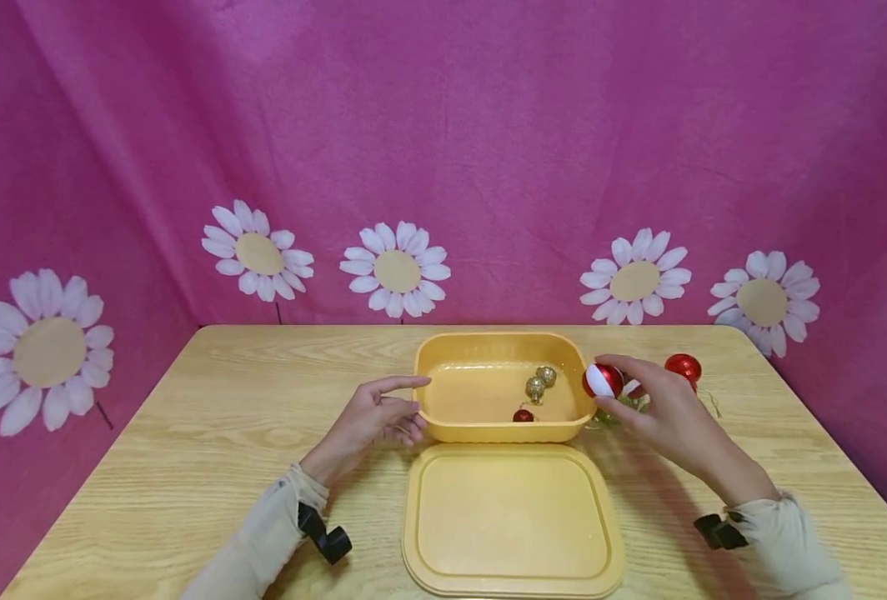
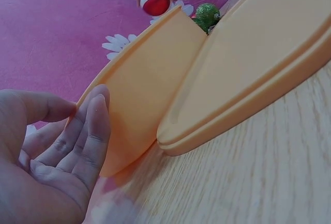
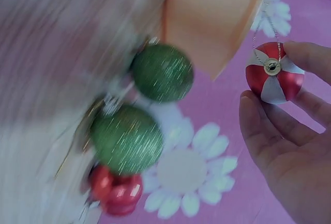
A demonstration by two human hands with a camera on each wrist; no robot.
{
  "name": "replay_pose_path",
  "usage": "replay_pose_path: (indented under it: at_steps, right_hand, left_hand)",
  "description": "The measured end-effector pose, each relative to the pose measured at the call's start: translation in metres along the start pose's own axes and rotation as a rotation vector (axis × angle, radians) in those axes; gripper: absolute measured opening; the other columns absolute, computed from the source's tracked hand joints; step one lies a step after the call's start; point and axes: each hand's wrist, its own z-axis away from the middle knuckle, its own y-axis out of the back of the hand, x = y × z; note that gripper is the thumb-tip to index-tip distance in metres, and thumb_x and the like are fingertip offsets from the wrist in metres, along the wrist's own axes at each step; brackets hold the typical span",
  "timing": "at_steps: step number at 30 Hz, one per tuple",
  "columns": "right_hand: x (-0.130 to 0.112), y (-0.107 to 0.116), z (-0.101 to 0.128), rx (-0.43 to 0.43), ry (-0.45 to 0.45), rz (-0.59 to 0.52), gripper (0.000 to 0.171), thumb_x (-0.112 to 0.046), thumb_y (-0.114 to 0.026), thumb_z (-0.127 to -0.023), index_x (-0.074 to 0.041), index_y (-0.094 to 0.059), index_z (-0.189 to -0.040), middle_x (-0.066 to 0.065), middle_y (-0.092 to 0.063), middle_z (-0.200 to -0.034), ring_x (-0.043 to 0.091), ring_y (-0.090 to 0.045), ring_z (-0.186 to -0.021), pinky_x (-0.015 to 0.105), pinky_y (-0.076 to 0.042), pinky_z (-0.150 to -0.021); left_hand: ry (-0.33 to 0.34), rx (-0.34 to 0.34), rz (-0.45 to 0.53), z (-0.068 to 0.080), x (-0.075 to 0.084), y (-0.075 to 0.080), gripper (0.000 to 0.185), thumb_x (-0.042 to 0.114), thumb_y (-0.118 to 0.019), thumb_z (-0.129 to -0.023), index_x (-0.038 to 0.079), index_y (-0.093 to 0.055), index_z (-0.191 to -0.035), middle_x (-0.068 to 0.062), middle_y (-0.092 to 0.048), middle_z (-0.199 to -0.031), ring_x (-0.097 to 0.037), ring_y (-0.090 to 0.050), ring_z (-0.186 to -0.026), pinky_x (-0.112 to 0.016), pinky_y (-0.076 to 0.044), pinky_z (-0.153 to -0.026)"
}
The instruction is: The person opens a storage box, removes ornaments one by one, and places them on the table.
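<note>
On table | yellow tub (image 1: 443, 429): two gold baubles (image 1: 539, 383), red bauble (image 1: 523, 415) | right hand (image 1: 664, 412) fingers pinch red-white bauble (image 1: 603, 380) | left hand (image 1: 372, 417) fingers relaxed

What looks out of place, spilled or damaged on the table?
Nothing stands out. The yellow tub stands upright, with its lid flat in front and three small baubles inside. The right hand holds a red and white bauble beside the rim. The left hand rests open at the other side.

Red-and-white bauble (image 1: 603, 380) (green ones (image 3: 161, 73), perhaps glittered)
</note>
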Motion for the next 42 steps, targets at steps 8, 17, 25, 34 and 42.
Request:
replay_pose_path:
  at_steps: [8, 17, 25, 34, 42]
  right_hand:
    - [0.030, 0.029, 0.022, 0.080, -0.003, 0.048, 0.052, -0.006, -0.085, -0.077, -0.007, -0.064, -0.124, 0.003, -0.069, -0.097, 0.011, -0.062, -0.078, 0.019, -0.053, -0.064]
    - [0.069, 0.056, 0.037, 0.010, -0.073, 0.047, 0.047, 0.001, -0.085, -0.074, 0.000, -0.067, -0.118, 0.018, -0.071, -0.103, -0.005, -0.062, -0.082, 0.005, -0.050, -0.066]
    - [0.088, 0.046, 0.048, -0.165, -0.062, 0.130, 0.043, -0.001, -0.085, -0.072, -0.003, -0.062, -0.108, 0.004, -0.073, -0.083, 0.005, -0.066, -0.070, 0.027, -0.056, -0.060]
    - [0.095, 0.036, 0.053, -0.203, -0.094, 0.101, 0.042, -0.002, -0.085, -0.074, -0.002, -0.059, -0.107, 0.005, -0.071, -0.083, 0.007, -0.065, -0.070, 0.027, -0.055, -0.060]
    - [0.092, 0.037, 0.051, -0.201, -0.080, 0.104, 0.045, -0.001, -0.085, -0.073, -0.001, -0.060, -0.111, 0.008, -0.072, -0.085, 0.013, -0.067, -0.073, 0.029, -0.056, -0.060]
  left_hand:
    - [0.002, -0.007, 0.006, -0.001, -0.002, 0.000, 0.050, 0.003, -0.059, -0.096, -0.005, -0.046, -0.144, -0.011, -0.073, -0.077, -0.017, -0.070, -0.066, -0.029, -0.059, -0.061]
    - [0.004, 0.007, 0.012, 0.001, -0.001, 0.002, 0.051, 0.003, -0.060, -0.096, -0.004, -0.046, -0.144, -0.010, -0.073, -0.077, -0.017, -0.069, -0.065, -0.029, -0.059, -0.060]
    - [0.006, 0.002, 0.028, 0.000, -0.003, 0.002, 0.051, 0.004, -0.061, -0.096, -0.003, -0.047, -0.144, -0.013, -0.073, -0.079, -0.018, -0.070, -0.065, -0.031, -0.060, -0.061]
    - [-0.014, -0.009, 0.033, 0.000, -0.003, 0.001, 0.050, 0.005, -0.061, -0.096, -0.003, -0.048, -0.143, -0.013, -0.073, -0.079, -0.017, -0.069, -0.064, -0.029, -0.059, -0.060]
    - [-0.019, -0.015, 0.045, -0.001, -0.006, 0.002, 0.051, 0.005, -0.061, -0.096, -0.005, -0.046, -0.144, -0.012, -0.073, -0.078, -0.017, -0.069, -0.064, -0.029, -0.059, -0.059]
